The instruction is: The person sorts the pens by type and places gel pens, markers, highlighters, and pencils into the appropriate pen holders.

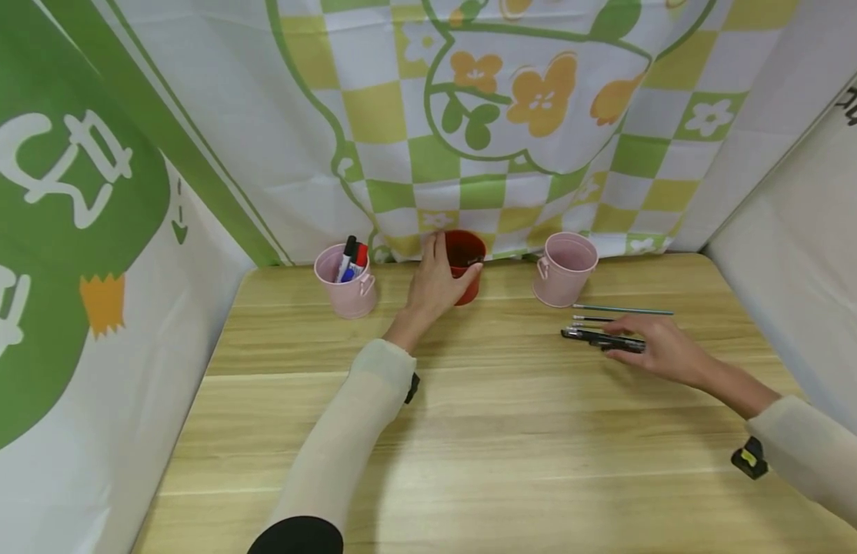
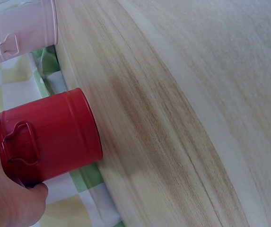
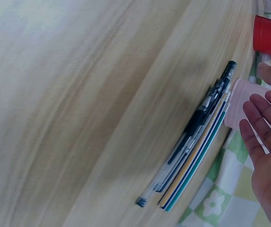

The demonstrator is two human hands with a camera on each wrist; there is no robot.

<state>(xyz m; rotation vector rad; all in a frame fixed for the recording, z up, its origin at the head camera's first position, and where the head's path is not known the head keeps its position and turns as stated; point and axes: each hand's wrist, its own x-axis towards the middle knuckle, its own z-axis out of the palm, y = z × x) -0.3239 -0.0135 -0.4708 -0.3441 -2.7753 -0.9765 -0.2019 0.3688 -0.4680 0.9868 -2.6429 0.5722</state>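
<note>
My left hand [image 1: 431, 288] grips a small red metal bucket [image 1: 470, 291] at its rim, fingers on the far side and thumb on the near right. In the left wrist view, the bucket [image 2: 55, 137] stands on the table with its wire handle facing the camera. Over on the right, my right hand [image 1: 667, 350] hovers at several black pens [image 1: 588, 336] with its fingers loosely bent. The right wrist view shows the fingers spread apart from the pens [image 3: 196, 118], which lie bunched on the table. Beside them are thin pencil-like sticks [image 3: 196, 165] in yellow, dark blue and teal.
A pink bucket [image 1: 351, 300] holding several markers [image 1: 352, 261] stands left of the red one. Another pink bucket [image 1: 558, 286] stands to the right, just behind the pens. A checkered cloth [image 1: 442, 161] hangs along the wooden table's [image 1: 470, 462] back edge.
</note>
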